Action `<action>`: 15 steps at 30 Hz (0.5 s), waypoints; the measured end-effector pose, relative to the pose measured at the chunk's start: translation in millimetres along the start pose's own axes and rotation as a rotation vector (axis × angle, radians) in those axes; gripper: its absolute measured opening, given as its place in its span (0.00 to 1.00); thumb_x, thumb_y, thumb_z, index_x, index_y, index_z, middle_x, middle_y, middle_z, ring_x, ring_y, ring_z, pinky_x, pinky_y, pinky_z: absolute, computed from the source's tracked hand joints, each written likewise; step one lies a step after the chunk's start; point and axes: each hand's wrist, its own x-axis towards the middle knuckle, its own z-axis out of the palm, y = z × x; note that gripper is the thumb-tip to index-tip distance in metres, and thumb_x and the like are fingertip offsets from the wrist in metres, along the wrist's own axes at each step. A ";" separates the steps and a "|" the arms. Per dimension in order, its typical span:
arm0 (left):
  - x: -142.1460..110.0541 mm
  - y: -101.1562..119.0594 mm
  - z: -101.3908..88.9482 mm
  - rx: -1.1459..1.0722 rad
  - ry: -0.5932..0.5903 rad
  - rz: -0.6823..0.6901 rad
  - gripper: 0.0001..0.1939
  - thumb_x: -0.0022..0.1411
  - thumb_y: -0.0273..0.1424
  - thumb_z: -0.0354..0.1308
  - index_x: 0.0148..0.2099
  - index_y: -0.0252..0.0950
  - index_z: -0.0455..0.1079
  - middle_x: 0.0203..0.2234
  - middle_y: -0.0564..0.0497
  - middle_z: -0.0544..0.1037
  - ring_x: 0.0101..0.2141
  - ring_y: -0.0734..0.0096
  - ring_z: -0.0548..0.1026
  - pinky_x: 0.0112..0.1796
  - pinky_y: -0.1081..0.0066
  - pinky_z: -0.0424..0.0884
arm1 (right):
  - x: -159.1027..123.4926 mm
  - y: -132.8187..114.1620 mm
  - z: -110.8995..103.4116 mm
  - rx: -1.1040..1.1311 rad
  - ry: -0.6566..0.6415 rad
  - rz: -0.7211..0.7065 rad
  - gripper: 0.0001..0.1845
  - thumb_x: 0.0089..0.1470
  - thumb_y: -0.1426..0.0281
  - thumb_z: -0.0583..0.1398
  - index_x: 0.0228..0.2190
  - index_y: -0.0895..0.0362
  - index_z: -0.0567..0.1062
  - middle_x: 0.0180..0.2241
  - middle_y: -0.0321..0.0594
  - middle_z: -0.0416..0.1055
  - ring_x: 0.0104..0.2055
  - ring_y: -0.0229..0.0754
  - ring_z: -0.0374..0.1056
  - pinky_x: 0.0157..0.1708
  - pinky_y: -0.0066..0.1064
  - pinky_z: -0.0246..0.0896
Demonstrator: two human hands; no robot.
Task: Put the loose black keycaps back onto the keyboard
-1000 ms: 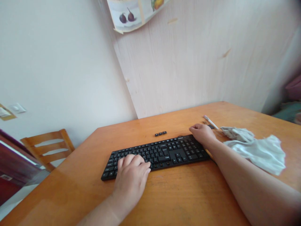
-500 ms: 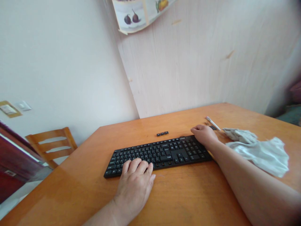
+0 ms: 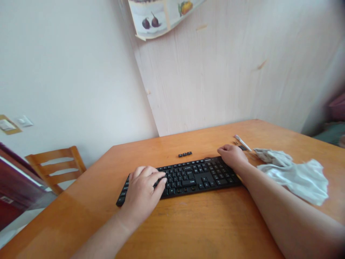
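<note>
A black keyboard lies flat on the table, slightly slanted. My left hand rests over its left part, palm down, with fingers stretched across the keys and covering many of them. My right hand is curled at the far right corner, closed on the keyboard's edge; its fingertips are partly hidden. Bare sockets show in the front row, right of my left hand. Just behind the keyboard, three loose black keycaps sit in a row.
On the wooden table, a white-handled brush and a small dark item lie beyond my right hand. A grey cloth and a white cloth are crumpled at the right. A wooden chair stands left of the table.
My left hand has moved left and farther over the keyboard, from its front edge onto the keys. My right hand stays at the far right corner.
</note>
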 end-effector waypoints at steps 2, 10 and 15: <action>16.2 -11.2 3.9 -0.042 0.001 -0.003 0.12 0.67 0.38 0.53 0.45 0.45 0.78 0.39 0.50 0.78 0.44 0.61 0.69 0.47 0.60 0.63 | -0.3 -0.4 0.0 -0.002 -0.003 0.004 0.16 0.53 0.59 0.55 0.30 0.54 0.80 0.31 0.44 0.77 0.33 0.46 0.70 0.28 0.31 0.55; 88.3 -30.4 44.7 -0.138 -0.121 0.032 0.12 0.64 0.37 0.56 0.43 0.41 0.79 0.40 0.48 0.80 0.44 0.60 0.71 0.48 0.60 0.66 | -0.6 -2.6 0.1 -0.002 -0.012 0.012 0.17 0.54 0.59 0.55 0.30 0.53 0.80 0.32 0.44 0.78 0.36 0.46 0.71 0.28 0.31 0.55; 125.6 -24.8 73.4 -0.072 -0.202 0.044 0.11 0.60 0.36 0.59 0.42 0.42 0.79 0.38 0.48 0.80 0.43 0.58 0.71 0.47 0.60 0.66 | -1.6 -4.5 -1.3 -0.018 -0.025 0.014 0.17 0.54 0.59 0.54 0.29 0.53 0.79 0.32 0.43 0.77 0.35 0.46 0.71 0.28 0.31 0.55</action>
